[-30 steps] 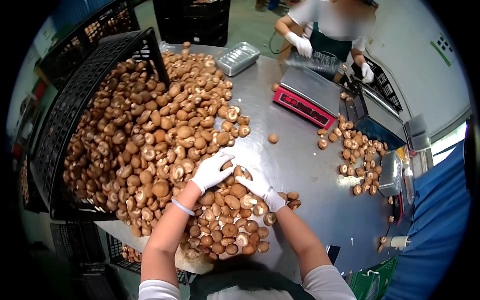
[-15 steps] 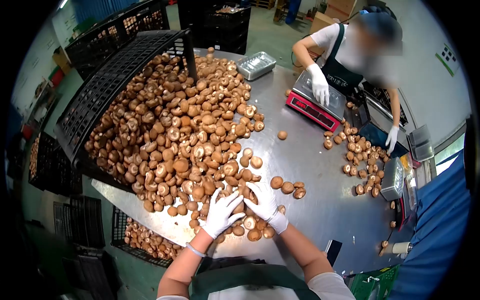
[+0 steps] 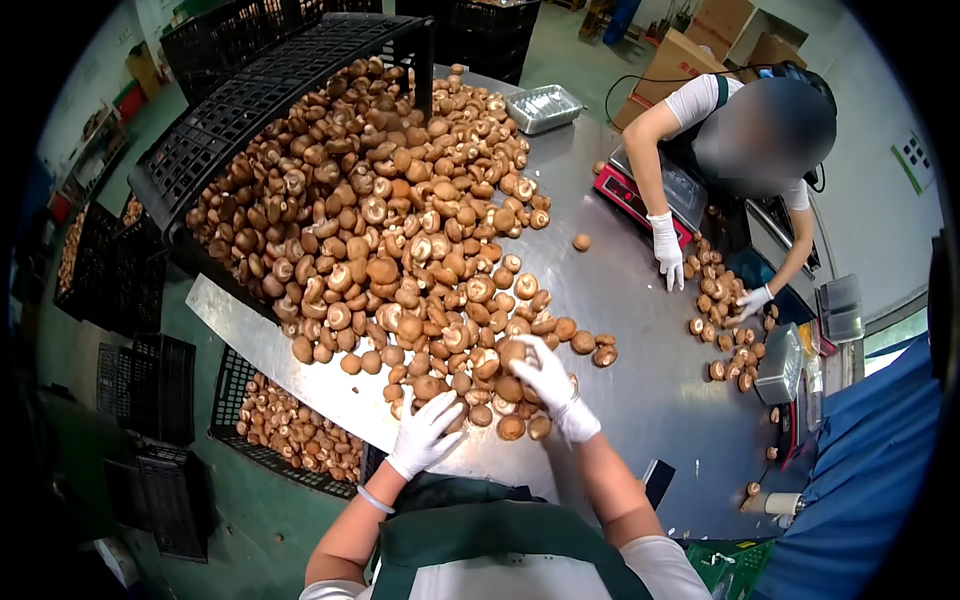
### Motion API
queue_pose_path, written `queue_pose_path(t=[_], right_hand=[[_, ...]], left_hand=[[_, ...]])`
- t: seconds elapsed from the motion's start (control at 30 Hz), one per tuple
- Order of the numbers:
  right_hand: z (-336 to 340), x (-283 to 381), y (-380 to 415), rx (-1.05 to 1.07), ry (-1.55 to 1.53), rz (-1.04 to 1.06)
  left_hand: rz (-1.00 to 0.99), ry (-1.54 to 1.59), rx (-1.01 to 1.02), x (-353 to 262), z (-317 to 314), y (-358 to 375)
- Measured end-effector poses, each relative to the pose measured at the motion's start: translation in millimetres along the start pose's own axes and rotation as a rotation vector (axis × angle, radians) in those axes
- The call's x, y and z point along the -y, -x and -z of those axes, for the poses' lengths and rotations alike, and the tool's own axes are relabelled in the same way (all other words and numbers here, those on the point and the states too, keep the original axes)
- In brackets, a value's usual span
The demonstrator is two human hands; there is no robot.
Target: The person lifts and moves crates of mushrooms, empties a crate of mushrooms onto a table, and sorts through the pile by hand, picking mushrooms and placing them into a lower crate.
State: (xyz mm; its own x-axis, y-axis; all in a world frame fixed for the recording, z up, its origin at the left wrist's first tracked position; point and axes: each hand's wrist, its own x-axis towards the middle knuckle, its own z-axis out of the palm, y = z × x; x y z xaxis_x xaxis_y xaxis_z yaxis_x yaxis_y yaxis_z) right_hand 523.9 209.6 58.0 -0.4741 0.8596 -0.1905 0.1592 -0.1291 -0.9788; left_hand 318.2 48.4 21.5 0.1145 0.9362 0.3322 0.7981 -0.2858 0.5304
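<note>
A large heap of brown shiitake mushrooms [image 3: 400, 230] spreads from a tipped black crate [image 3: 270, 85] over the metal table. My left hand [image 3: 425, 432], in a white glove, lies at the heap's near edge with its fingers apart, touching mushrooms there. To its right, my gloved right hand [image 3: 548, 380] has its fingers curled around a brown mushroom [image 3: 513, 354]; the fingertips are partly hidden. Several loose mushrooms [image 3: 510, 427] lie between and in front of my hands, some showing pale undersides.
Across the metal table [image 3: 620, 420], a co-worker's gloved hands [image 3: 668, 250] are near a smaller mushroom pile [image 3: 720, 285]. A red scale [image 3: 640, 205] and clear trays [image 3: 543, 108] stand on the table. Below left, a black crate [image 3: 235, 390] holds mushrooms.
My hands have moved apart: the left towards me, the right slightly right and up. Mushrooms between them have shifted. The co-worker's hand has left the scale and reaches towards the small pile.
</note>
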Motion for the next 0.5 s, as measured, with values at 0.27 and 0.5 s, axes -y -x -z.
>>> queue_pose_path(t=[0.27,0.5], right_hand=[[20.0,30.2,-6.4,-0.037,-0.689,-0.069],[-16.7,48.4,15.2,0.061,0.790,0.416]], left_hand=[[0.355,0.525,-0.266,-11.4,23.9,20.5],[0.969,1.620,-0.610,6.7,50.4,22.3]])
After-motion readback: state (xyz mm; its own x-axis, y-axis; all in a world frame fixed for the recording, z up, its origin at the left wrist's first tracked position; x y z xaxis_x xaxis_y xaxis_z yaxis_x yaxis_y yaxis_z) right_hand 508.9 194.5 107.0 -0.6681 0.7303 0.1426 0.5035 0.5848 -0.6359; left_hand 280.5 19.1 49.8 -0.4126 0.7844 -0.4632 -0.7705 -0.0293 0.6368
